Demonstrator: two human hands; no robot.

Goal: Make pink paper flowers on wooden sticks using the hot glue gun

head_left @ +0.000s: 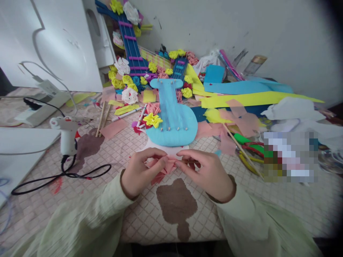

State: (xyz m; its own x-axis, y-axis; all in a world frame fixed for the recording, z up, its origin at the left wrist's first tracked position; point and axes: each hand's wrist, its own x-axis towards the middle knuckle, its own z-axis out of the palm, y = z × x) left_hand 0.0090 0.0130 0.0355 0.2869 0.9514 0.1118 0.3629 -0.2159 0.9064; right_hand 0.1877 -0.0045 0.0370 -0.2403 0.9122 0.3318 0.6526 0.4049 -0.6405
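Observation:
Between the fingertips of both hands is a small piece of pink crepe paper. My left hand pinches its left side, while my right hand pinches the right. Just beyond them lies a light blue paper guitar with thin strings running between small beads. A yellow paper flower and a pink crumpled flower sit against the guitar's left edge. White paper shows under its near end.
A white glue gun with a looping black cable lies at left, near a power strip. Dark blue paper guitars with flowers lean at the back. Pliers, wooden sticks and blue and yellow strips lie to the right.

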